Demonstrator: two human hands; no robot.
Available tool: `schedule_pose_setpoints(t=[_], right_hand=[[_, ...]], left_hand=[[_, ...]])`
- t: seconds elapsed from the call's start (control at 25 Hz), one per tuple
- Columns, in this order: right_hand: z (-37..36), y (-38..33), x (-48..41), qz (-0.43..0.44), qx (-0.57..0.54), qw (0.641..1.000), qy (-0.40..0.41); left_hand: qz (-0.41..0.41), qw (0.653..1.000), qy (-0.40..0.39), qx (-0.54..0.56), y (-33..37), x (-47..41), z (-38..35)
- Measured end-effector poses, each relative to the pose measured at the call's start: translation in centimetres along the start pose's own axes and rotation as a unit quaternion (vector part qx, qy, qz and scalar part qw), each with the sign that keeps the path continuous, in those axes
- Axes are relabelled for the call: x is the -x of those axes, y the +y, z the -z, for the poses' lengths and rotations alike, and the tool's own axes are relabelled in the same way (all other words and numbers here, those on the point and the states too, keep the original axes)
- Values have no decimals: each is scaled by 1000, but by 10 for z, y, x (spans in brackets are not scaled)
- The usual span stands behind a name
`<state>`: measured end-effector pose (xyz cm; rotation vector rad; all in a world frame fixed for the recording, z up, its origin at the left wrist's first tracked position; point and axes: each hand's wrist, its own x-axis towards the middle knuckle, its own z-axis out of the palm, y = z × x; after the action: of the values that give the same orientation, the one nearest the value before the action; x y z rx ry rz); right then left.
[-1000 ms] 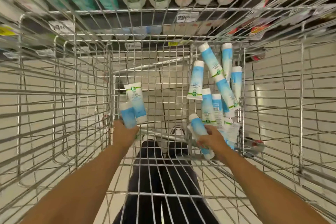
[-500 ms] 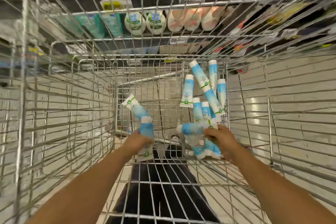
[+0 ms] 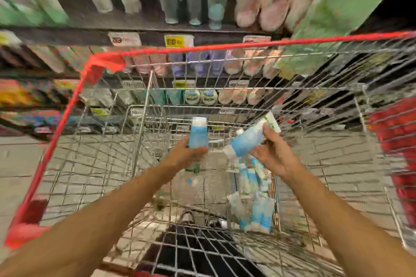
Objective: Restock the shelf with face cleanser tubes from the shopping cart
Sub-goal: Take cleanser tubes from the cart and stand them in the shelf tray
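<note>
My left hand [image 3: 186, 155] grips blue-and-white face cleanser tubes [image 3: 197, 135], held upright above the wire shopping cart [image 3: 94, 164]. My right hand [image 3: 273, 153] grips more such tubes [image 3: 247, 139], tilted with their caps to the lower left. Several other blue tubes [image 3: 256, 200] lie in a heap on the cart floor at the right, below my right hand. The shelf [image 3: 139, 39] with rows of tubes stands beyond the cart. The picture is blurred by motion.
The cart has a red plastic rim [image 3: 225, 47] and red corner pieces. Shelves ahead carry green, pink, purple and teal tubes, with price tags [image 3: 179, 41] along the edges. A red object [image 3: 398, 141] stands at the right, outside the cart. Tiled floor shows through the wires.
Both hands have risen from the cart floor with tubes in them. My view has lifted too, so the cart's red rim and higher shelves now show.
</note>
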<state>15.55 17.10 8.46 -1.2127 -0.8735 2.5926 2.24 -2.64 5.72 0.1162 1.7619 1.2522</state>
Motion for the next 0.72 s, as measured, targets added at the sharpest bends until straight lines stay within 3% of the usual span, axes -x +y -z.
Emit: schedule_pose_setpoints(t=[0.12, 0.24, 0.48, 0.6, 0.72], right_hand=[[-60, -3, 28, -36, 75, 996, -23], [-112, 5, 64, -70, 123, 987, -78], [-184, 50, 135, -100, 139, 963, -209], [-218, 91, 157, -106, 175, 954, -220], [-259, 137, 171, -115, 201, 942, -241]], left_hand=[[-80, 997, -3, 23, 40, 53, 15], [-129, 985, 30, 113, 52, 112, 26], [-140, 930, 237, 242, 18, 206, 57], [-168, 892, 295, 300, -4, 247, 90], [-197, 870, 302, 337, -22, 282, 134]])
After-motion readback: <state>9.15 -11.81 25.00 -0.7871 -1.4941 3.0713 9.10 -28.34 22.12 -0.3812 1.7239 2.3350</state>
